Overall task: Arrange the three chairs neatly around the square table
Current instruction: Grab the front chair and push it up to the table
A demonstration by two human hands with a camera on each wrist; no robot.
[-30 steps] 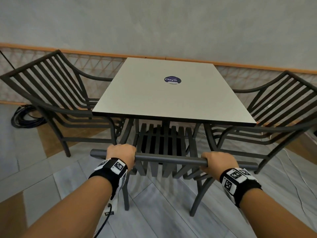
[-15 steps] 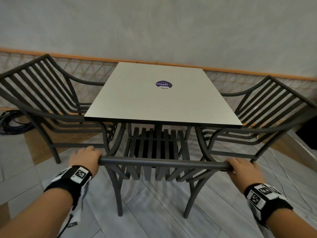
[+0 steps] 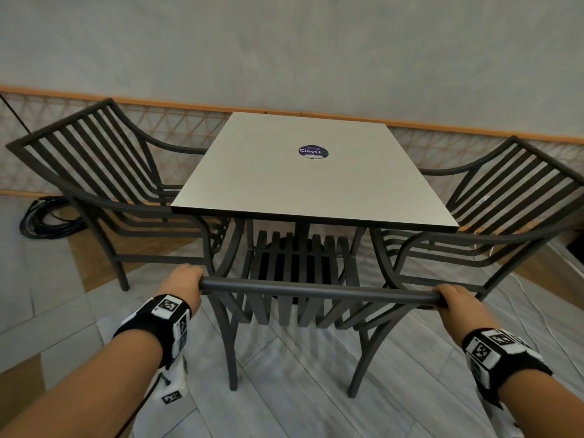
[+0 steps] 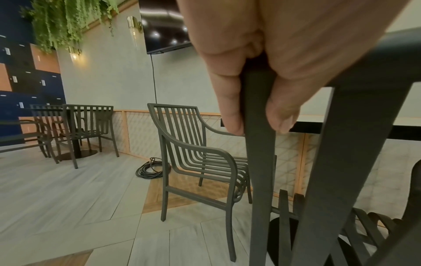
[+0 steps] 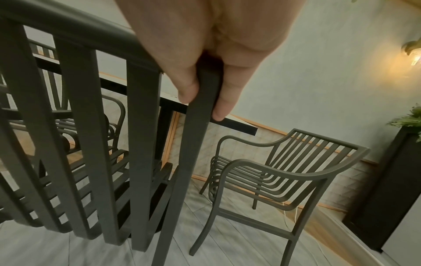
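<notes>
Nearest us, both forearms reach in from the lower corners of the head view, each wearing a black wristband with square markers. Our left hand is clamped on the left end of the near chair, at its top rail, and our right hand is clamped on the right end. In the head view we see only the backs of the hands; the fingers are hidden behind the rail. The left wrist view shows fingers curled down on either side of the chair's corner post, and the right wrist view shows the same grip, fingers flanking the post there.

The near chair's seat slats run under the front edge of the surface, so the front of the seat is hidden and we cannot tell how far in it goes. Its two back legs stand on the grey plank floor.

The left chair and right chair face each other across the surface, their seats partly tucked beneath it; the right chair's outer side is cut off by the frame edge. A round dark sticker sits on the top toward the far side; its smaller print is unreadable. The pedestal base is mostly masked by slats.

Beyond the left chair a coiled black cable lies on the floor by the wall.
</notes>
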